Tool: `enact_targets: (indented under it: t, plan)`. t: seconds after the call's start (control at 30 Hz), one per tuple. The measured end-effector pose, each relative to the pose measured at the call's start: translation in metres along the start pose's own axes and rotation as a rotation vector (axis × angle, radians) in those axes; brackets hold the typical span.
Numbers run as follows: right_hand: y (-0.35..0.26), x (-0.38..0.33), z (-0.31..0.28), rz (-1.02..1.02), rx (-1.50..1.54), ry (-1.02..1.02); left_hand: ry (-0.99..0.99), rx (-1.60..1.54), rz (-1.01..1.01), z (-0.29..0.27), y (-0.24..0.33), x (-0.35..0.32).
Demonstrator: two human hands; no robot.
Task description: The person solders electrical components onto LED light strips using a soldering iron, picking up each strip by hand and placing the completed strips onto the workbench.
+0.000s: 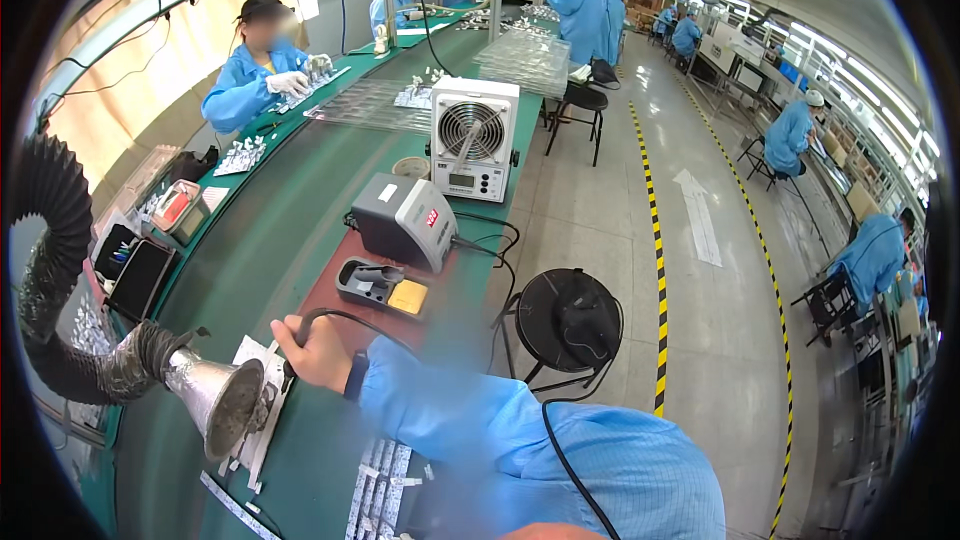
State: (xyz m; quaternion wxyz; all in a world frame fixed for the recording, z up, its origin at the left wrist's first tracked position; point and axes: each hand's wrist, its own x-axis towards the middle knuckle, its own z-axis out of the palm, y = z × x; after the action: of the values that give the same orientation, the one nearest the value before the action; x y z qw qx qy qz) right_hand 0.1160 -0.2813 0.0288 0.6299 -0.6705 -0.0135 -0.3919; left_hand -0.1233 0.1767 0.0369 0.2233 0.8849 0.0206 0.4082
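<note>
Item, right hand: you are closing it around the dark grip of a soldering iron, whose black cord is arching back toward the grey soldering station; the tip is pointing down at the white panel of small parts lying near the left front edge of the green surface. Item, left hand: it is not showing anywhere in view, so whether it is open or holding anything cannot be told. Item, fume extractor: the metal funnel mouth on its ribbed black hose is sitting just beside the work, touching or nearly touching the panel; you are doing well to keep the joint right in front of that opening. Item, iron stand with yellow sponge: it is waiting on the reddish mat near the surface's right edge, behind your wrist. Item, strips of white parts: these are lying at the front edge under your blue sleeve, so you are wise in keeping the forearm lifted off them. Judgement: steady wrist, light tip contact and slack cord are serving this step best. Item, bench fan: standing farther back.
</note>
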Motion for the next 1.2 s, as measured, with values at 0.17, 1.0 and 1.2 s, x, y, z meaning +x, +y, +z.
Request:
enact_targets:
  t: [0.17, 1.0, 1.2]
  plan:
    - [-0.003, -0.001, 0.001, -0.003, 0.002, -0.006, 0.028, 0.013, -0.020, 0.004, 0.062, 0.023]
    - [0.009, 0.004, 0.006, 0.042, 0.063, 0.029, -0.415, -0.792, -0.285, 0.168, 0.170, 0.050]
    - [0.007, 0.005, 0.008, 0.057, 0.096, 0.052, -0.544, -0.553, 0.088, 0.178, 0.174, 0.036]
